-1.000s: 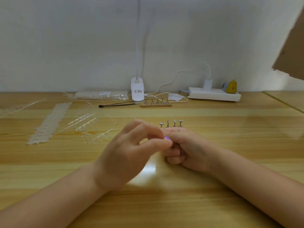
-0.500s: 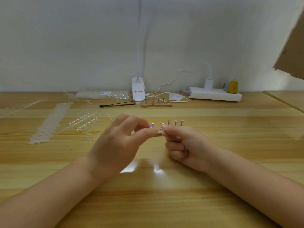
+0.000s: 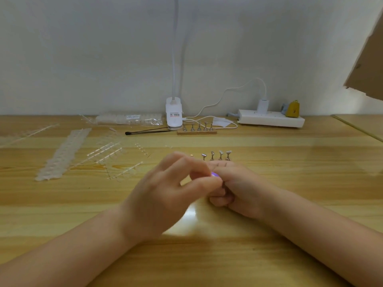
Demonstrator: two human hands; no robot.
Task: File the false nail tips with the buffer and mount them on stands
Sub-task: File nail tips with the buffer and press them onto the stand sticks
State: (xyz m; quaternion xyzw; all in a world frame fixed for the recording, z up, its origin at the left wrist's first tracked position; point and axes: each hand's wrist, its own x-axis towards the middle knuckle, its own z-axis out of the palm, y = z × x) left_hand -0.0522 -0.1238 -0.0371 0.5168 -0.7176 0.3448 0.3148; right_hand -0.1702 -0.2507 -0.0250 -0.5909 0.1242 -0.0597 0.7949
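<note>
Both forearms laid on the wooden table (image 3: 290,183), converging toward the middle. Left hand (image 3: 163,195) raised a little above the surface, back of the hand toward the camera, wrist bent slightly; thumb and index finger curled forward and pressed together at the tips on a small purple nail tip (image 3: 214,174), other fingers bent loosely above. Right hand (image 3: 240,189) resting on the table, fingers curled tightly inward into the palm, thumb meeting the left fingertips at the same purple piece. Impossible to tell if the right hand holds a buffer or a stand inside, since the curled fingers hide it; only a thin dark edge visible just beside the knuckles.

Just behind the hands, a row of small metal stands (image 3: 216,155) upright on the table, pale tips on top of them. Farther back, near the wall, a wooden base with five stands (image 3: 197,130), beside the white clip lamp (image 3: 174,113). At left, clear strips of nail tips (image 3: 62,154) lying flat.
</note>
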